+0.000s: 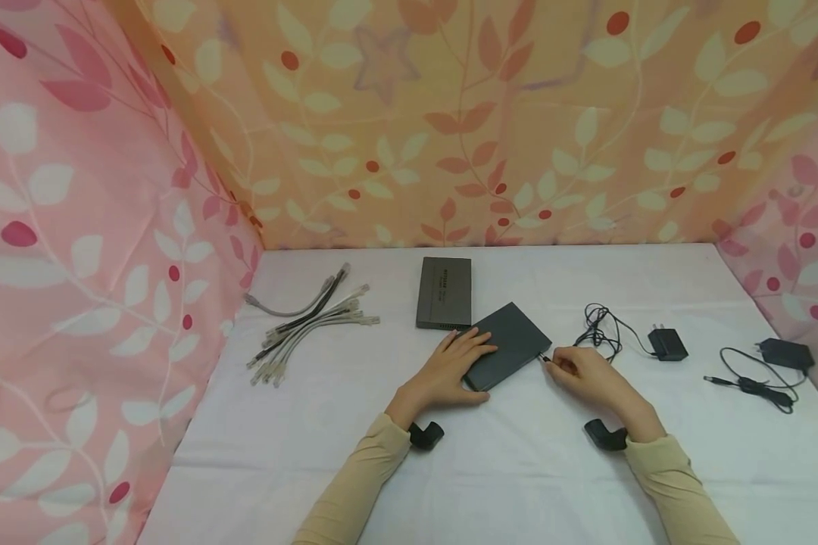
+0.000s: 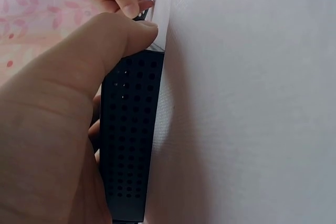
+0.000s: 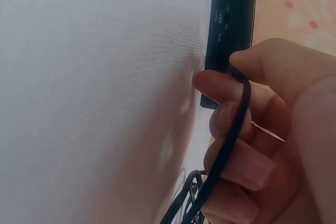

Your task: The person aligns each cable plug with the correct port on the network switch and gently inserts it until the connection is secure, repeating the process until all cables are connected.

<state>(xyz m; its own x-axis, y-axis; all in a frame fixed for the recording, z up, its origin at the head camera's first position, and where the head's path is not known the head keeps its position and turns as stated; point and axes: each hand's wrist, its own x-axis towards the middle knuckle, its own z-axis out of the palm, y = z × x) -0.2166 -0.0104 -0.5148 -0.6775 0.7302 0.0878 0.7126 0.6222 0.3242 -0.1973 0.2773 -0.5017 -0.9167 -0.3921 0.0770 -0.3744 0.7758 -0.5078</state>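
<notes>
Taking 12 o'clock as the far side of the worktop (image 1: 477, 469), we judge that everything turns on how the black plug (image 1: 544, 358) meets the dark box (image 1: 511, 344). The box lies flat, with its long axis running from about 8 to 2 o'clock. From the right hand (image 1: 586, 372) it sits at roughly 10 o'clock, just off the fingertips. We see the plug at the long side that faces 5 o'clock, close to the corner at the 2 o'clock end; whether its tip is seated or only just at the side, we cannot tell.

The right grip, the nearer one to that corner, is a closed pinch: thumb and index finger hold the plug, and the cable (image 3: 224, 150) trails past the curled fingers. The left hand (image 1: 453, 369) lies over the box's 8 o'clock end with its fingers spread straight across the top and its thumb at the near corner; its grip is wide and pinches nothing.

We reckon the pinch must line up square with that long side, pointing towards 11 o'clock, while the left palm steadies the box.
</notes>
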